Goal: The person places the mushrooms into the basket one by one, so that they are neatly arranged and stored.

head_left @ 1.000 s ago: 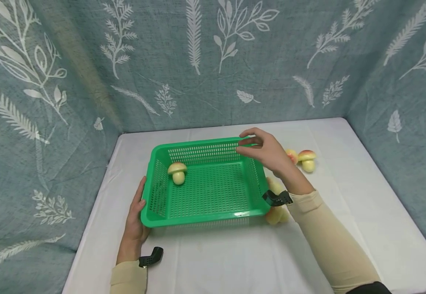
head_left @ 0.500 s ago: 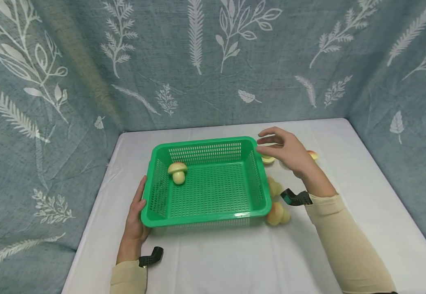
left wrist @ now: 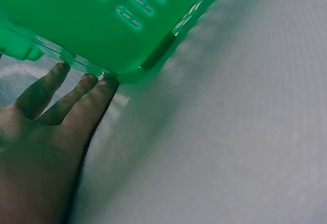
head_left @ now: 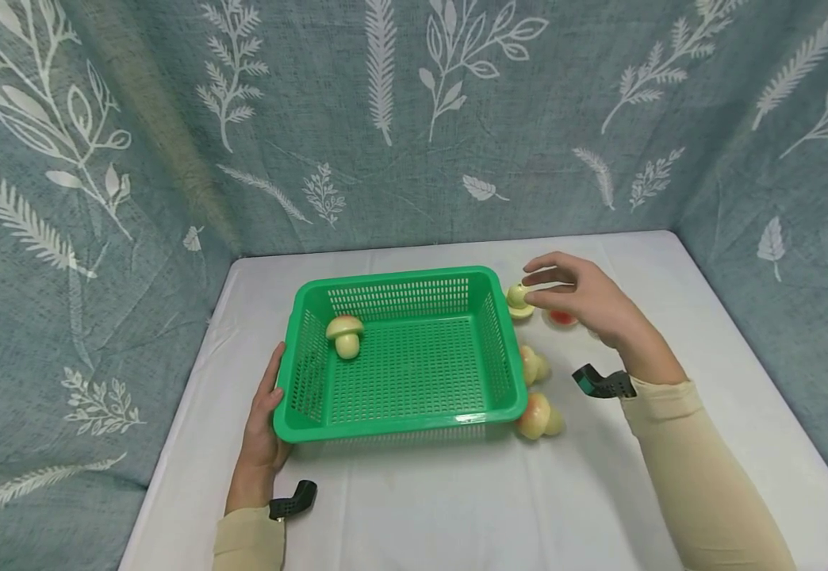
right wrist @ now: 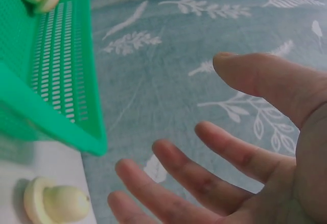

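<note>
A green plastic basket [head_left: 400,427] holds one toy mushroom [head_left: 346,335] near its left end. Along the basket's left side lies my left hand [head_left: 262,428]; in the left wrist view its straight fingers [left wrist: 82,89] touch the basket's lower edge. To the right of the basket, my right hand [head_left: 588,300] hovers with fingers apart and nothing in them. Just left of its fingertips a pale mushroom [head_left: 519,301] rests cap down, and a red-marked piece [head_left: 562,318] shows partly beneath the hand. The right wrist view also shows the pale mushroom [right wrist: 64,203].
Two more mushrooms, one yellowish [head_left: 534,365] and one with a reddish cap [head_left: 538,416], lie against the basket's right side. A white cloth covers the table [head_left: 414,507]. Blue-grey leaf-print curtains [head_left: 400,190] stand behind and at both sides.
My right hand has moved right, from over the basket's back right corner to above the table beside it, uncovering mushrooms there. The left hand and basket stay put.
</note>
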`<state>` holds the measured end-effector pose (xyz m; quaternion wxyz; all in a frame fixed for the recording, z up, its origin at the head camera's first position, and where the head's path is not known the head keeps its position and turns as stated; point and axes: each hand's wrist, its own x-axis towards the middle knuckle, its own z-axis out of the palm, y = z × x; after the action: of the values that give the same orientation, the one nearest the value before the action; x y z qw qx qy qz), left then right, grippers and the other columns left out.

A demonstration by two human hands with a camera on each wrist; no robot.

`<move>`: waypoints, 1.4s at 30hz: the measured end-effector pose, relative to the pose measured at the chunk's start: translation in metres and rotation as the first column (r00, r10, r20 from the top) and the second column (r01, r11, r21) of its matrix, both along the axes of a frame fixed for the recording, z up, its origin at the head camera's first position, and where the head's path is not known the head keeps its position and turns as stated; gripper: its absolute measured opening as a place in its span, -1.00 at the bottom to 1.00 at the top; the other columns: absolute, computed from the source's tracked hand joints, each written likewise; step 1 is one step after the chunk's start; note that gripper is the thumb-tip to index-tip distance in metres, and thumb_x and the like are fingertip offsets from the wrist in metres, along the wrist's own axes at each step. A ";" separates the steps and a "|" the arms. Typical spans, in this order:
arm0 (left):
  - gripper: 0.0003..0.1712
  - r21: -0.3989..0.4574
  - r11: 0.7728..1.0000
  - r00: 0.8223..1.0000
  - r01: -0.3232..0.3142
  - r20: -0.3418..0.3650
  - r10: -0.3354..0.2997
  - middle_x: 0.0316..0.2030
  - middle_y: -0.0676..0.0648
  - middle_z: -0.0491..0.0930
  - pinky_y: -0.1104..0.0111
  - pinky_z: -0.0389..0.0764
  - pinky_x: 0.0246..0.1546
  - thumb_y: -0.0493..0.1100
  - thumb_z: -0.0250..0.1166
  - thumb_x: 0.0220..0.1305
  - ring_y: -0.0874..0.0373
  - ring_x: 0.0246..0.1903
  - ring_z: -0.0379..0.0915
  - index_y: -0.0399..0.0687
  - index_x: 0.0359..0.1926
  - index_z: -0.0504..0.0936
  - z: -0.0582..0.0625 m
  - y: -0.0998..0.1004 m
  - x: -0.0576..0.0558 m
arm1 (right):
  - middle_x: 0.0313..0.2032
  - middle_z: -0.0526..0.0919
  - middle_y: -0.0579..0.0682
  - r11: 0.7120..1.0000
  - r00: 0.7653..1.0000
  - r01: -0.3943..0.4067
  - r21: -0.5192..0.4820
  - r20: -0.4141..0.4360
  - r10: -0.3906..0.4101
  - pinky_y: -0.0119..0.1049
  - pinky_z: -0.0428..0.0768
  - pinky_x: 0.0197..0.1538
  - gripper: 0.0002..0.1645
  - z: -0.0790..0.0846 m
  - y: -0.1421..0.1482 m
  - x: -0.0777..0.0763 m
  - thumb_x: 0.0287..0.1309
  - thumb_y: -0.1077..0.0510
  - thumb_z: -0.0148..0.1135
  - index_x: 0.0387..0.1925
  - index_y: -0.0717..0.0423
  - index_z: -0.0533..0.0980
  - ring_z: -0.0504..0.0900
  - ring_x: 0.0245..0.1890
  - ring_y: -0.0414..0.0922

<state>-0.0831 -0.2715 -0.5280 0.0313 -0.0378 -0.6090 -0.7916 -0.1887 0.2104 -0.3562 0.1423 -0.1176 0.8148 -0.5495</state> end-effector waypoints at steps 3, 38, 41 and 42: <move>-0.17 0.000 1.000 1.000 -0.002 -0.003 0.002 0.68 0.05 0.11 0.40 0.52 0.31 -0.02 -0.12 0.54 0.15 0.51 0.25 0.22 0.78 0.01 -0.001 -0.001 0.000 | 0.36 0.58 0.27 1.000 1.000 -0.009 0.019 0.005 0.008 0.12 0.55 0.32 -0.37 -0.002 0.004 -0.001 0.46 0.09 0.43 0.42 0.20 0.46 0.58 0.36 0.14; -0.16 -0.019 1.000 1.000 -0.015 0.004 0.015 0.69 0.07 0.10 0.41 0.51 0.31 -0.02 -0.11 0.53 0.18 0.53 0.22 0.22 0.78 0.02 0.003 0.003 0.002 | 0.33 0.55 0.27 0.990 0.994 -0.102 0.093 0.052 0.097 0.21 0.48 0.38 -0.38 -0.047 0.038 -0.001 0.46 0.09 0.42 0.38 0.33 0.49 0.53 0.36 0.23; -0.16 -0.020 1.000 1.000 -0.018 0.004 0.018 0.69 0.07 0.10 0.41 0.51 0.31 -0.02 -0.10 0.53 0.18 0.53 0.23 0.22 0.78 0.03 0.002 0.002 0.002 | 0.33 0.55 0.30 0.991 0.993 -0.103 0.087 0.061 0.098 0.18 0.48 0.37 -0.41 -0.051 0.039 -0.001 0.46 0.11 0.41 0.37 0.30 0.50 0.55 0.33 0.19; -0.16 -0.020 1.000 1.000 -0.019 0.004 0.019 0.69 0.07 0.11 0.41 0.52 0.31 -0.02 -0.10 0.53 0.18 0.53 0.23 0.22 0.78 0.03 0.001 0.002 0.002 | 0.32 0.55 0.32 0.991 0.993 -0.104 0.084 0.065 0.099 0.17 0.49 0.37 -0.42 -0.053 0.040 -0.001 0.46 0.12 0.41 0.37 0.29 0.51 0.56 0.32 0.17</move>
<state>-0.0812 -0.2694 -0.5269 0.0373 -0.0307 -0.6174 -0.7852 -0.1892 0.2504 -0.4087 0.1999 -0.1359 0.8264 -0.5086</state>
